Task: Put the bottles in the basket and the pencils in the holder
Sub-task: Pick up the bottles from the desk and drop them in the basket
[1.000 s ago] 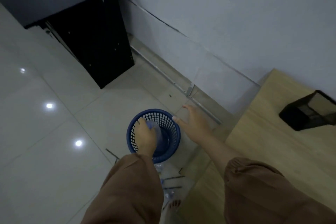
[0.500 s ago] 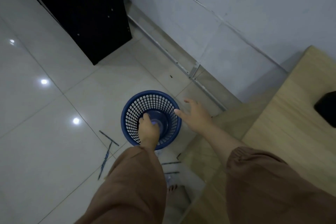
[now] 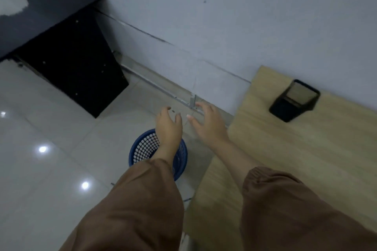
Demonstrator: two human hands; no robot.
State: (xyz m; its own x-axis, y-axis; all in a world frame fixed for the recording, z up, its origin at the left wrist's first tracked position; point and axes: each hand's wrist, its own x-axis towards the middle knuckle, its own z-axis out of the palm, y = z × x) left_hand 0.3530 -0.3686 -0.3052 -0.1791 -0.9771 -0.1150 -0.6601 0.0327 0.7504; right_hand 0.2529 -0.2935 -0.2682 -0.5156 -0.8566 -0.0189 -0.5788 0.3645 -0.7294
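A blue mesh basket (image 3: 142, 149) stands on the tiled floor below the wooden table's left edge. My left hand (image 3: 168, 126) hovers above its far rim, fingers apart and holding nothing; my forearm and brown sleeve hide most of the basket's inside, so no bottle is visible. My right hand (image 3: 208, 124) is open too, just right of the left one, near the table's corner. The black mesh pencil holder (image 3: 293, 101) stands on the wooden table (image 3: 306, 159) by the wall. A thin pencil (image 3: 186, 199) lies on the floor near the table edge, partly hidden by my sleeve.
A black desk (image 3: 51, 26) with a side panel stands at the back left against the white wall. A metal rail (image 3: 163, 89) runs along the wall base. Glossy tiles (image 3: 51, 169) stretch to the left of the basket.
My left hand has come up out of the basket with nothing in it; before, it was down inside holding a clear bottle. The view has tilted up, bringing the holder back into sight.
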